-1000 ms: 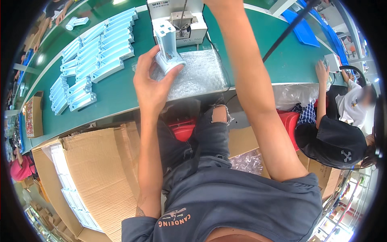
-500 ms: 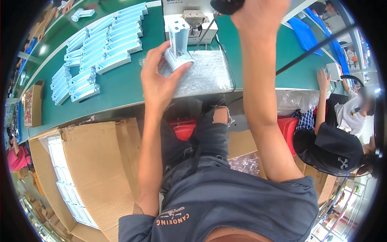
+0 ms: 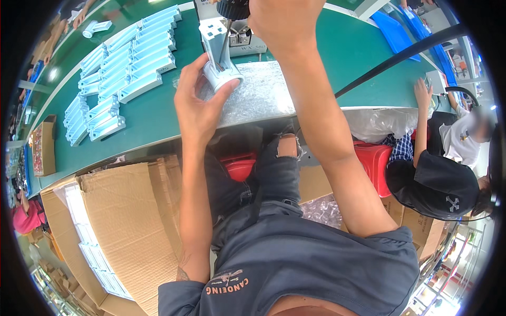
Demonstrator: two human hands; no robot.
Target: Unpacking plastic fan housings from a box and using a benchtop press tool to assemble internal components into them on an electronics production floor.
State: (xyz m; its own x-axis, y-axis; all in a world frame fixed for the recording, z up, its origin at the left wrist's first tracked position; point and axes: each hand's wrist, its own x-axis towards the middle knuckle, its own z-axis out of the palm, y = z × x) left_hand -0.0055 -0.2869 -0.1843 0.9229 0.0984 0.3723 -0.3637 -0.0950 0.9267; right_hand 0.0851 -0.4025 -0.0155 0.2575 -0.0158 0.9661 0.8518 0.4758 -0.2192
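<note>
A pale blue plastic part with a round base and an upright hollow arm stands tilted over a bubble-wrap pad. My left hand grips its base between thumb and fingers. From above, my right hand is closed round a black power screwdriver, mostly cut off by the top edge. Its long thin bit reaches down into the hollow by the part's base; whether the tip touches a screw is too small to tell. Just behind stands a boxy screw feeder, partly hidden by my right hand.
Rows of pale blue plastic pieces lie left on the green bench. A similar loose part lies beyond them. Cardboard boxes stand at lower left. A black cable or rod crosses at right, near a co-worker.
The screwdriver has come left and over the part, and its bit now goes down into the hollow. My left hand keeps hold of the part.
</note>
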